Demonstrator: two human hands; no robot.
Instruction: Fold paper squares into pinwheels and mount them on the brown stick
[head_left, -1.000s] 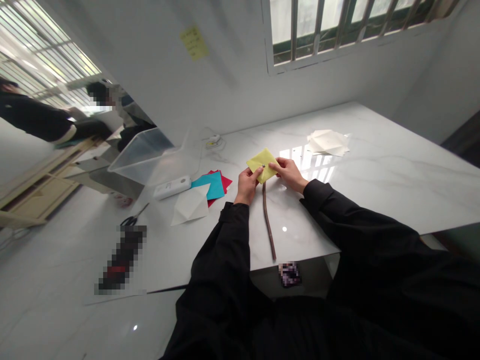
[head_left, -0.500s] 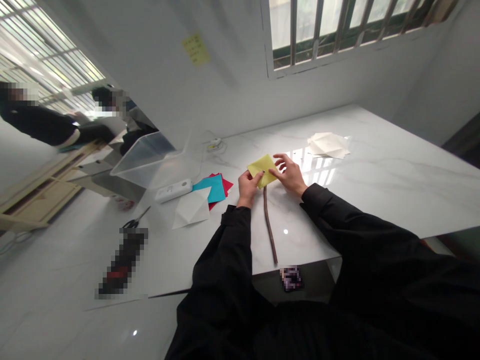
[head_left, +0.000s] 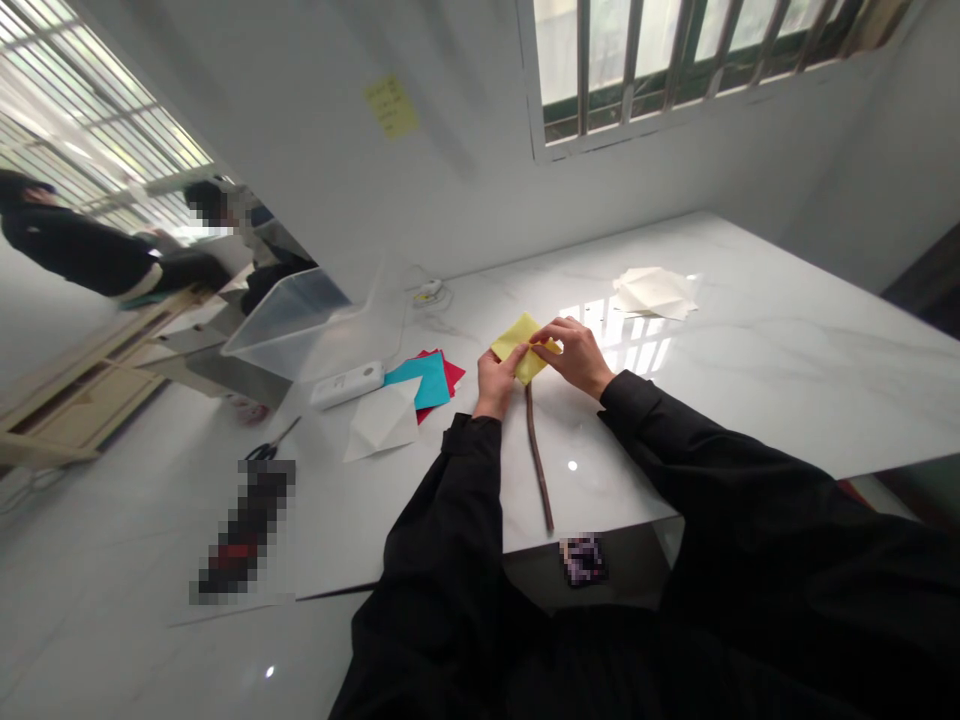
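A folded yellow paper square is held just above the white marble table. My left hand pinches its near left edge. My right hand grips its right side, fingers curled over the paper's right corner. A thin brown stick lies on the table below the paper, running toward the near edge.
Teal paper, red paper and white paper lie left of my hands beside a white device and a clear plastic bin. Scissors lie farther left. Cream paper lies at the back right. People sit at the far left.
My right hand's fingers have come down and closed over the yellow paper's right corner; half a second ago they were spread above it. My left hand stays pinched on the paper.
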